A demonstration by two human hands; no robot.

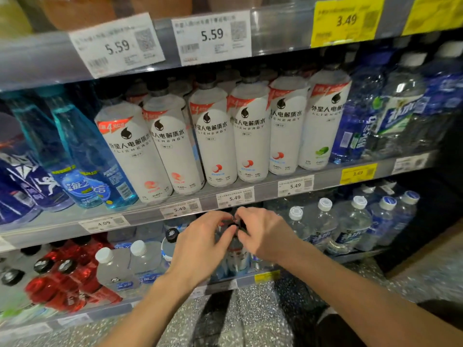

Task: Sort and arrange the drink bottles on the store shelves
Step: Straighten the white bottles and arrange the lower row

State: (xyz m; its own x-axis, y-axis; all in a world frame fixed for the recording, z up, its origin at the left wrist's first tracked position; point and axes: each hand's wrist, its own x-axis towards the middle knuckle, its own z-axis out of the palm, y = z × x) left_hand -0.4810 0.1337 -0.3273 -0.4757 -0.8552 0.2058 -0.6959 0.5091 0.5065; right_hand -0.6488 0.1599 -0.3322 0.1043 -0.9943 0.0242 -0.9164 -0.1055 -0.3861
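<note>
On the lower shelf, my left hand (203,242) and my right hand (261,234) meet over the black caps of clear bottles (236,254) with grey and blue labels. Fingers of both hands curl round the bottle tops; the caps are mostly hidden under them. Which hand holds which bottle I cannot tell. Above, on the middle shelf, stands a row of white electrolyte-water bottles (218,131) with black caps.
Red bottles (67,284) and clear white-capped bottles (110,269) stand at lower left. Water bottles (355,221) fill the lower right. Blue bottles (82,156) lean at middle left, more blue ones (375,116) at right. Price-tag rail (235,197) runs just above my hands. Speckled floor lies below.
</note>
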